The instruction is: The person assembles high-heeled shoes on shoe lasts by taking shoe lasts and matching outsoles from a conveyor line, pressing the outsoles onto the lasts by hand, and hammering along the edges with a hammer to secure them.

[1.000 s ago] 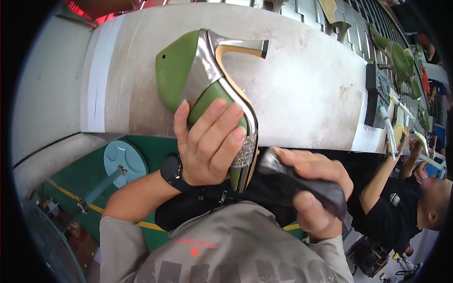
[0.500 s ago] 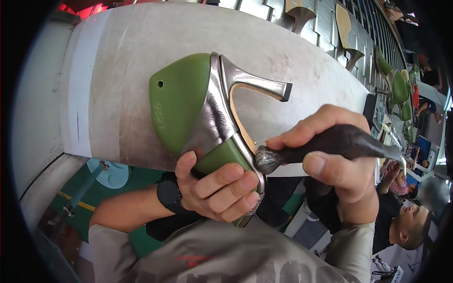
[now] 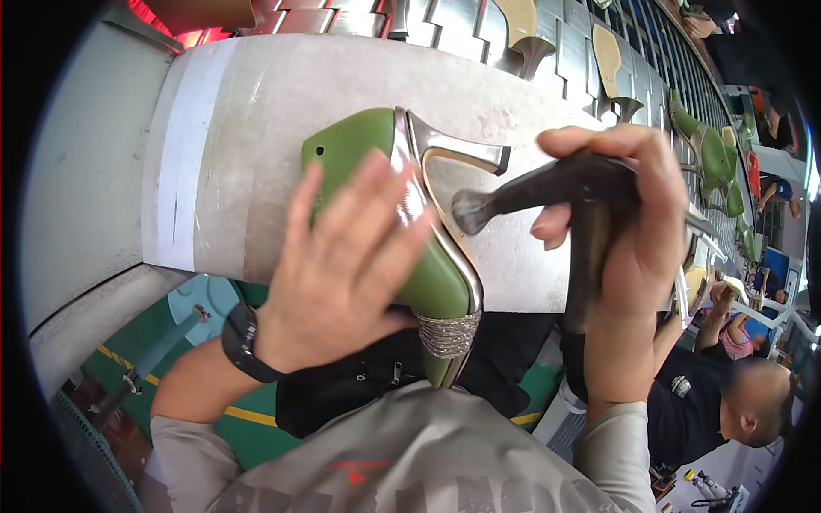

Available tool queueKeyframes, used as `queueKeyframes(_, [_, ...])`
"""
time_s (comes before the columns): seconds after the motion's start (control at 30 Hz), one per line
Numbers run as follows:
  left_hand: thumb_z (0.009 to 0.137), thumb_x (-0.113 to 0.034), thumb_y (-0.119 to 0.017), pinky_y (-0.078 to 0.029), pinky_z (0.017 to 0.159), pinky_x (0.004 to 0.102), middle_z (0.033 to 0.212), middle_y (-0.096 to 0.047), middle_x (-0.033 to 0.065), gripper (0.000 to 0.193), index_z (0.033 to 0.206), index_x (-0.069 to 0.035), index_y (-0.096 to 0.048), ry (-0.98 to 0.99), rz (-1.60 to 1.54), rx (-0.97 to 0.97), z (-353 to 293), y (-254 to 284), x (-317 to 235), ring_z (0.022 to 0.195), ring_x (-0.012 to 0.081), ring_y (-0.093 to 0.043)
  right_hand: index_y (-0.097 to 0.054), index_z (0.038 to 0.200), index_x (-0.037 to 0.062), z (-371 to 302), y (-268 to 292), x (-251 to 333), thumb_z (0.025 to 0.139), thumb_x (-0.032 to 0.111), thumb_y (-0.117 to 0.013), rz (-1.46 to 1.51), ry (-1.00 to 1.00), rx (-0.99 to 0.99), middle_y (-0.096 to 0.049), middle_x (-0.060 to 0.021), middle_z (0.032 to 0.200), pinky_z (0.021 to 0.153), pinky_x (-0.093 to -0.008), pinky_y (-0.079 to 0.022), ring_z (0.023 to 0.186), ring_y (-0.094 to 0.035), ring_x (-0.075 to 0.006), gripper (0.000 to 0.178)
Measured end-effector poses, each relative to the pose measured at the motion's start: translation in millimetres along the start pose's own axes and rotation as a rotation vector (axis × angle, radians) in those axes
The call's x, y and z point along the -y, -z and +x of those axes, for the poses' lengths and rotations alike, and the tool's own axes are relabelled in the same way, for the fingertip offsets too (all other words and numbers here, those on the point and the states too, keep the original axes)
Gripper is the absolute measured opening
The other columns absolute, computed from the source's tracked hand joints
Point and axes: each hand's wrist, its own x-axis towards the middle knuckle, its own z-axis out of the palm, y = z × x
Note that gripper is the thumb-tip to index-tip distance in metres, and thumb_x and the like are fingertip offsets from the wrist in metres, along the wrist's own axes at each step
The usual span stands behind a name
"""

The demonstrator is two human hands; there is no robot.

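Head view is showing a green shoe last [image 3: 376, 184] wearing a silver heeled shoe [image 3: 445, 248], lying sole-up on the grey bench [image 3: 282, 94]; the left hand [image 3: 342, 265] is pressing over it, fingers spread across last and sole, holding it down; the right hand [image 3: 629, 231] is gripping a dark hammer [image 3: 547, 184] closed-fisted, its head hovering just beside the heel [image 3: 466, 154]; more shoes are standing along a rack [image 3: 599, 60] behind the bench.
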Motion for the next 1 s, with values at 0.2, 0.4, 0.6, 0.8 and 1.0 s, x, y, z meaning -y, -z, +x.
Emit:
queueKeyframes(0.2, [0.067, -0.045, -0.089, -0.025, 0.116, 0.0738, 0.163, -0.033, 0.0314, 0.116, 0.159, -0.003, -0.034, 0.2, -0.049, 0.087, 14.3, 5.5, 13.3, 0.15, 0.0481, -0.037, -0.06, 0.103, -0.0023, 15.7, -18.7, -12.8, 0.105, 0.028, -0.054, 0.126, -0.15, -0.052, -0.073, -0.0264, 0.097, 0.049, -0.0293, -0.054, 0.053, -0.067, -0.0226, 0.031])
queueKeyframes(0.4, [0.079, -0.05, -0.08, -0.028, 0.114, 0.0752, 0.162, -0.036, 0.0316, 0.101, 0.157, -0.004, -0.038, 0.185, -0.008, 0.097, 14.2, 3.1, 15.6, 0.148, 0.0477, -0.04, -0.059, 0.101, -0.0015, 50.1, -30.3, 6.6, 0.104, 0.028, -0.052, -0.076, -0.205, 0.065, -0.073, -0.0252, 0.092, 0.043, -0.0275, -0.051, 0.046, -0.061, -0.0192, 0.03])
queueKeyframes(0.6, [0.08, -0.052, -0.078, -0.028, 0.114, 0.0746, 0.162, -0.036, 0.032, 0.101, 0.159, -0.004, -0.036, 0.196, -0.012, 0.067, 12.7, -0.5, 19.4, 0.148, 0.0485, -0.041, -0.056, 0.094, -0.001, 35.2, -17.2, -2.7, 0.102, 0.028, -0.052, 0.015, -0.168, 0.118, -0.071, -0.0268, 0.085, 0.04, -0.0266, -0.049, 0.042, -0.059, -0.0199, 0.03])
queueKeyframes(0.8, [0.076, -0.049, -0.082, -0.026, 0.114, 0.0748, 0.163, -0.034, 0.0319, 0.108, 0.161, -0.004, -0.033, 0.175, -0.019, 0.043, 15.2, 0.1, 17.7, 0.149, 0.0495, -0.038, -0.058, 0.096, -0.0006, 48.2, -14.3, 7.7, 0.102, 0.028, -0.053, -0.035, -0.19, 0.222, -0.072, -0.0245, 0.085, 0.041, -0.0256, -0.048, 0.042, -0.058, -0.0184, 0.03])
queueKeyframes(1.0, [0.063, -0.043, -0.091, -0.022, 0.118, 0.0729, 0.165, -0.028, 0.032, 0.123, 0.16, -0.002, -0.03, 0.147, 0.071, 0.111, 30.7, 5.6, -7.8, 0.152, 0.0506, -0.033, -0.062, 0.102, -0.0024, 17.2, 4.0, -4.3, 0.104, 0.027, -0.053, 0.001, -0.118, 0.043, -0.075, -0.0209, 0.095, 0.048, -0.0261, -0.049, 0.052, -0.064, -0.018, 0.031])
